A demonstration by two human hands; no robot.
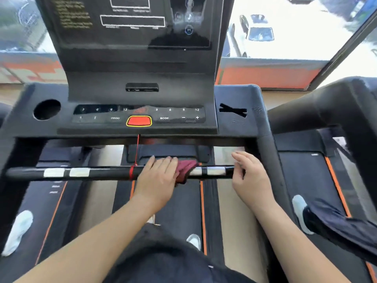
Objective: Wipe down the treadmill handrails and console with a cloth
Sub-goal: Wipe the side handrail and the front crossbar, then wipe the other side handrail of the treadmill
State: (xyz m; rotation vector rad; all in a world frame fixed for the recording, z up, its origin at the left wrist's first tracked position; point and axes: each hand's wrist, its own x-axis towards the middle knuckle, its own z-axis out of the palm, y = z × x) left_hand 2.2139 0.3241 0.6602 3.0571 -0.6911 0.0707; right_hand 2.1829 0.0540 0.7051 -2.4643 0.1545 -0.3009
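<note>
A black front handrail [106,173] with silver sensor patches runs across the treadmill below the console [140,117]. My left hand [159,176] lies over the bar near its middle and presses a dark red cloth [186,169] around it; the cloth sticks out to the right of my fingers. My right hand [248,176] grips the bar's right end, just past a silver patch [216,170]. The console carries a red stop button [139,121], rows of number keys and a dark screen [132,21] above.
A red safety cord [136,154] hangs from the console and is wound on the bar left of my left hand. A cup hole [47,109] sits at console left. The neighbouring treadmill's arm [326,107] rises at right, with another person's leg [334,221] there.
</note>
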